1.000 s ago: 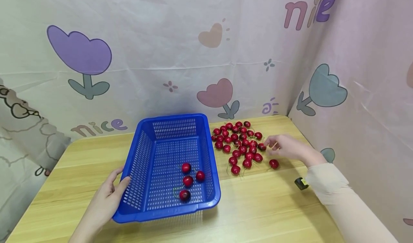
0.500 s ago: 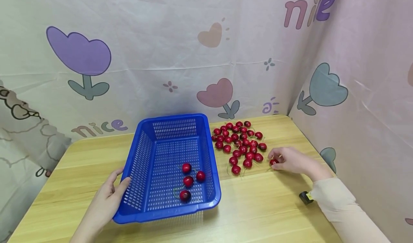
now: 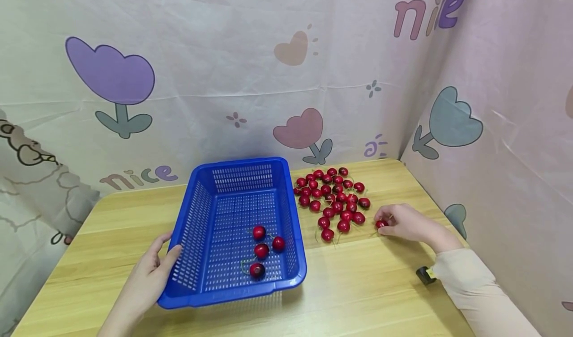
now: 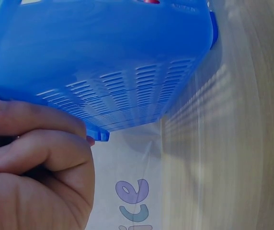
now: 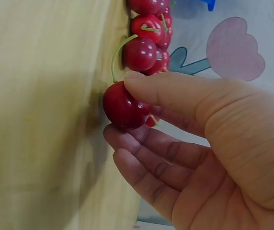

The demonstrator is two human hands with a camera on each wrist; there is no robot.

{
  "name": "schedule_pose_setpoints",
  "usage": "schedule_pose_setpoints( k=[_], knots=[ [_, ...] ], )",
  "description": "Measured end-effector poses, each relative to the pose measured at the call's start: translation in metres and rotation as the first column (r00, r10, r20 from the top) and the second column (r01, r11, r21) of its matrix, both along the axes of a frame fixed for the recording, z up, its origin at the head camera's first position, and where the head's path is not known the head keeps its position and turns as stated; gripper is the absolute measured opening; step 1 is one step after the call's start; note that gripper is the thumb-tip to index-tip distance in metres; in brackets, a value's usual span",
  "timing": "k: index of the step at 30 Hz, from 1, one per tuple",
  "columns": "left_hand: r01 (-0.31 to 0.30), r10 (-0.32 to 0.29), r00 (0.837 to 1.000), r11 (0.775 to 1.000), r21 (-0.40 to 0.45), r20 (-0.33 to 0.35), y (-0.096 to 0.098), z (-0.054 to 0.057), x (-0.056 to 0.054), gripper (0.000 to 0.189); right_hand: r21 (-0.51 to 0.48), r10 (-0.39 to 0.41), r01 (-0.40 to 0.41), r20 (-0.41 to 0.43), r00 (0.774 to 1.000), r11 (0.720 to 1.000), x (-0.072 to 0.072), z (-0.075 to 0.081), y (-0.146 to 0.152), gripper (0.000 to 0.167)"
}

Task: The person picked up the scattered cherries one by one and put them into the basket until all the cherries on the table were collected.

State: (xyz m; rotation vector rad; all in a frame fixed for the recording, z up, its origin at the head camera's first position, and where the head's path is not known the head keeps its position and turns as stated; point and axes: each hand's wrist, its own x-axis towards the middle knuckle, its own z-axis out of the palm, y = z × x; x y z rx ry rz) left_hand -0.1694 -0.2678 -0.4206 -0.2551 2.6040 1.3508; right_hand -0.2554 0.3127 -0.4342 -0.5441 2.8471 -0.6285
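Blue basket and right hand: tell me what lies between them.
In the head view, loose cherries lie on the table between the blue basket and the right hand.

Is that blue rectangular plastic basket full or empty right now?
Neither, though closer to empty: the blue rectangular plastic basket holds just four round red cherries, and most of its slotted floor shows bare.

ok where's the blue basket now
In the head view, the blue basket is left of the loose cherries, its left side gripped by the left hand.
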Motion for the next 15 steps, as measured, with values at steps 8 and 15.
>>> schedule_pose_setpoints(
  k=[8, 15],
  knots=[
    [0.003, -0.003, 1.000, 1.000, 0.003, -0.010, 0.000, 0.000, 0.001, 0.075, -0.051, 0.011, -0.011, 0.014, 1.000, 0.999, -0.010, 0.018, -0.008, 0.021],
    [0.006, -0.006, 1.000, 1.000, 0.002, -0.011, 0.000, 0.001, 0.002, 0.075, -0.055, 0.046, -0.048, -0.036, 0.998, 0.997, -0.024, 0.039, -0.029, 0.023]
  ],
)
